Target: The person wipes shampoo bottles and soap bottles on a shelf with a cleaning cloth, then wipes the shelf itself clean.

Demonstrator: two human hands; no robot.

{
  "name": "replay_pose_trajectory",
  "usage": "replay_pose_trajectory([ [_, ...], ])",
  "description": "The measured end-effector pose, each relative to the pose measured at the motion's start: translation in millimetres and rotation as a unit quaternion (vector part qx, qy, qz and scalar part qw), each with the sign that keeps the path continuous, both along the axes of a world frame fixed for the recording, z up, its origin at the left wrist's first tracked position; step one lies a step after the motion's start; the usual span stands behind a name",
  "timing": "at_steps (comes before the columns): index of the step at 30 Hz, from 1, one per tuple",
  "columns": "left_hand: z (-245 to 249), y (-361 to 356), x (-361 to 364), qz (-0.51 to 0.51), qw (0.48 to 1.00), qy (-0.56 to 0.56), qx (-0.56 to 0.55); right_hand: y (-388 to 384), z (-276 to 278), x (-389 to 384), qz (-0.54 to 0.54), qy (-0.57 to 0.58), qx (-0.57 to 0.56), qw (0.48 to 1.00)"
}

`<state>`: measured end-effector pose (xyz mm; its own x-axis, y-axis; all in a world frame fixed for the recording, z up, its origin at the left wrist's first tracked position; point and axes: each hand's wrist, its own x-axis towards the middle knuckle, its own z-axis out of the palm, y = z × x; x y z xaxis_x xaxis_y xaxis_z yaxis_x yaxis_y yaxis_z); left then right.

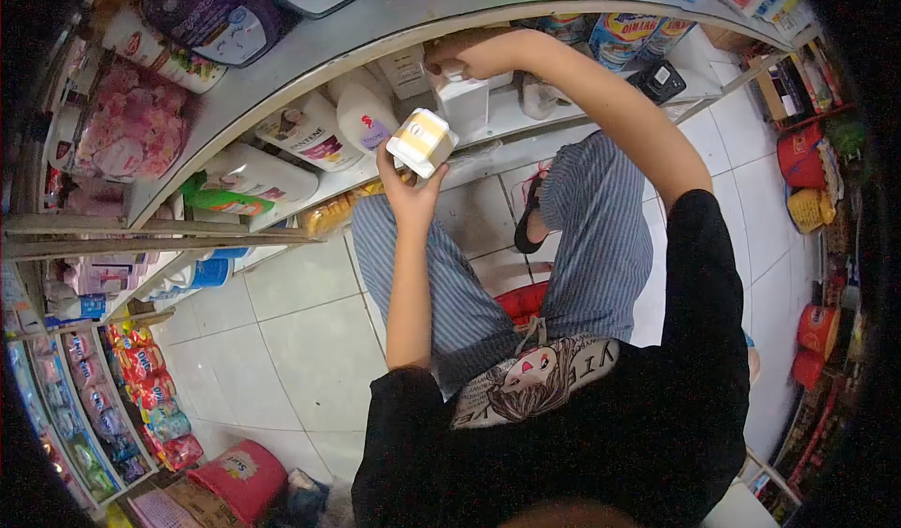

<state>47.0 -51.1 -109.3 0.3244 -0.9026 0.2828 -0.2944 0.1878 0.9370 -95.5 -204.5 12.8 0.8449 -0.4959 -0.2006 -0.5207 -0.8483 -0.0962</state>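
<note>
My left hand (411, 193) is closed around a small white box with a yellow-gold band (424, 141), held up in front of the shelf. My right hand (481, 55) reaches into the shelf, its fingers curled over the top of a plain white box (465, 106); part of the grip is hidden under the shelf above. To the left of these boxes stand a white bottle with a purple label (364, 115) and a Pantene bottle (305, 132). Another pale carton (404, 70) is behind them.
A curved upper shelf edge (375, 47) overhangs the hands. Blue-and-red packs (624, 38) and a black object (660, 81) sit right of my forearm. A pink bucket (242, 476) stands on the tiled floor, lower left. Shelves of sachets (145, 378) line the left.
</note>
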Motion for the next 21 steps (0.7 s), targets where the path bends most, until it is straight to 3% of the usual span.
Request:
replay_pose_trajectory([
  [4, 0, 0, 4, -0.004, 0.999, 0.024, -0.024, -6, -15, -9, -0.015, -0.053, 0.041, 0.998],
  [6, 2, 1, 2, -0.001, 0.999, 0.018, -0.032, -7, -16, -2, -0.076, 0.063, 0.014, 0.995],
  [8, 4, 0, 1, 0.010, 0.998, 0.060, -0.024, -5, -17, 11, -0.111, 0.055, 0.020, 0.992],
  [10, 1, -1, 1, 0.013, 0.997, 0.073, -0.034, 18, -10, 10, -0.183, -0.141, -0.046, 0.972],
  [11, -1, -2, 1, 0.021, 0.995, 0.087, -0.041, 17, -8, 11, -0.186, -0.143, -0.050, 0.971],
  [14, -15, -7, 8, 0.029, 0.996, 0.048, -0.065, 13, -5, 14, -0.162, -0.008, 0.012, 0.987],
  [18, -11, -5, 8, 0.014, 0.995, 0.090, -0.048, 15, -1, -6, -0.142, 0.037, 0.064, 0.987],
  [21, -12, -5, 9, 0.025, 0.997, 0.056, -0.042, 16, 0, -9, -0.138, 0.048, 0.089, 0.985],
])
